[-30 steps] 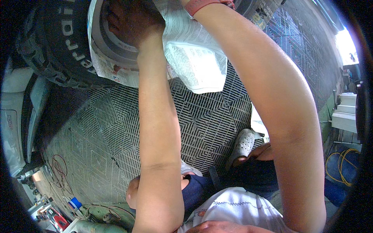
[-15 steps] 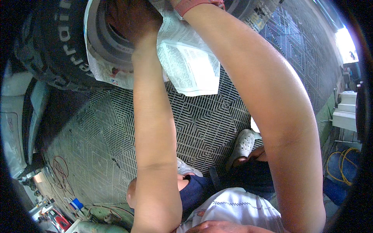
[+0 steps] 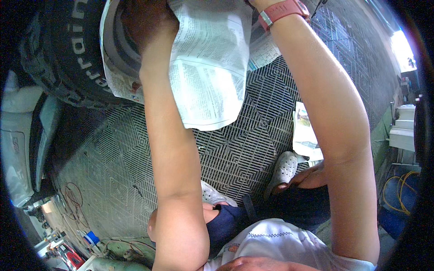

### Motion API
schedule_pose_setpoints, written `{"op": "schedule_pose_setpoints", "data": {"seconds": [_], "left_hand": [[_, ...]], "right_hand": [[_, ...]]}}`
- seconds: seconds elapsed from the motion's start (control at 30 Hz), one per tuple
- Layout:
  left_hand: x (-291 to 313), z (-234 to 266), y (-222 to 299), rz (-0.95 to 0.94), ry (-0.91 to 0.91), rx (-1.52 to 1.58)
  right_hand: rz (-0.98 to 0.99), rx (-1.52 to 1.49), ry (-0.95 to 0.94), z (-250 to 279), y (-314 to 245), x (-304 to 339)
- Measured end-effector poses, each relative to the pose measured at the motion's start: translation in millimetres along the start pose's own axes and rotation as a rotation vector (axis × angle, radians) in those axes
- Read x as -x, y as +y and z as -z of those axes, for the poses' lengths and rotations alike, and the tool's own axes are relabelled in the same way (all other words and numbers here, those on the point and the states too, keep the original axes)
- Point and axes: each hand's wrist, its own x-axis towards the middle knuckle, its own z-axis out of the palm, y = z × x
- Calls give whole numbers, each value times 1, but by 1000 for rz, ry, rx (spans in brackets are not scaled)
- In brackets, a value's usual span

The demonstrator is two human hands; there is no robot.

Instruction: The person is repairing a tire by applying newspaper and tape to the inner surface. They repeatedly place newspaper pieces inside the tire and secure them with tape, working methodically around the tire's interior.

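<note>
A large black tyre (image 3: 81,63) with raised white lettering fills the upper left. Newspaper (image 3: 122,86) lines the edge of its grey wheel rim (image 3: 120,49). My left hand (image 3: 151,22) reaches into the shadowed rim, and its fingers cannot be made out. Beside that wrist a broad newspaper sheet (image 3: 208,77) hangs down over the floor. At the top edge, my right hand (image 3: 258,3) is mostly cut off, close to the sheet's upper right; whether it grips the paper is hidden. A red watch (image 3: 285,12) circles my right wrist.
Grey grid floor tiles (image 3: 235,158) lie beneath. Folded printed paper (image 3: 305,131) rests by my clog (image 3: 285,169). A car body panel (image 3: 18,144) stands at left. Hoses (image 3: 74,203) and tools (image 3: 68,255) lie lower left; a blue drum (image 3: 398,198) with yellow cord stands right.
My right hand has moved right and up, away from the left. The newspaper sheet now spreads wider and hangs lower between my arms. My left hand has shifted slightly left.
</note>
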Motion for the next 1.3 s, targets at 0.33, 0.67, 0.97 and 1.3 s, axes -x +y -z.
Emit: {"op": "schedule_pose_setpoints", "data": {"seconds": [0.33,0.67,0.97,1.3], "left_hand": [[-12,43,-4,175,-873,391],[-11,26,4,263,-578,381],[-10,29,46,320,-621,282],[-2,5,47,203,-479,269]], "right_hand": [[-90,-124,-372,55,9,-22],[-2,129,-53,31,3,-8],[-97,171,299,14,-41,8],[38,241,657,-15,-28,18]]}}
